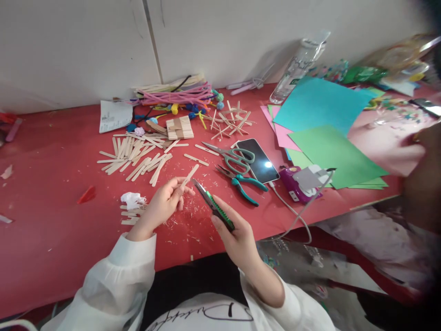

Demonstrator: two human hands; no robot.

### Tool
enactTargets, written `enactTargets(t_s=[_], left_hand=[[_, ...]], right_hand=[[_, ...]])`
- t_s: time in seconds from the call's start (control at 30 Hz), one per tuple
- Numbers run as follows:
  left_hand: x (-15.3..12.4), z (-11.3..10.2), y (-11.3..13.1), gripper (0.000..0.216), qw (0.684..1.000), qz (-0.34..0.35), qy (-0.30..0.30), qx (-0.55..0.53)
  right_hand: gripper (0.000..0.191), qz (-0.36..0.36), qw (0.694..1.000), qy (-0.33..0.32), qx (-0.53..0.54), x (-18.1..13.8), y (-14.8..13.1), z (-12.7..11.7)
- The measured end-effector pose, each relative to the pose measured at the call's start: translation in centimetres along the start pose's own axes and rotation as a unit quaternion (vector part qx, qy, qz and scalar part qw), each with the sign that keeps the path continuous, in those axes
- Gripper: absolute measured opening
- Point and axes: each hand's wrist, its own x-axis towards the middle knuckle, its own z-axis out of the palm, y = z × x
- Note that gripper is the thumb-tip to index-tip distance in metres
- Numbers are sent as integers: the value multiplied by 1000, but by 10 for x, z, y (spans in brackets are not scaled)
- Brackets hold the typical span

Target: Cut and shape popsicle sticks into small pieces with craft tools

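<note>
My left hand is closed around a wooden craft stick, whose free end points up and to the right. In my right hand is a green and black utility knife with its blade out. The blade tip lies close to the stick; whether they touch I cannot tell. Thin wood shavings litter the red table below both hands. Beyond my left hand spreads a pile of loose craft sticks. A crumpled white tissue and more sticks lie beside my left wrist.
Scissors, teal-handled pliers and a phone lie right of centre. A purple power adapter with a white cable and coloured paper sheets sit further right. Pipe cleaners are heaped near the wall. Another person's arm shows at right.
</note>
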Motion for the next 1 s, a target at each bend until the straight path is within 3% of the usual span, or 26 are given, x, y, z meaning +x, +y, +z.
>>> enactTargets(t_s=[0.07,0.17,0.5,0.77,0.87,1.0], left_hand=[[0,-2,2,33,1000,-24,11,-4],[-2,-3,5,31,999,-33,14,-9],[-7,-2,16,32,999,-26,37,11],[-6,-2,17,29,998,-37,30,46],[-6,-2,14,31,994,-26,55,93],[-6,-1,10,30,992,-14,79,98]], right_hand=[[38,-75,994,0,-78,-1,-1,-3],[40,-126,982,-16,-143,-2,-4,-5],[40,-180,956,-16,-233,0,-8,-2],[41,-246,892,38,-377,-3,-4,2],[40,-193,926,15,-325,-2,-7,-1],[38,-55,989,-35,-135,1,-10,-7]])
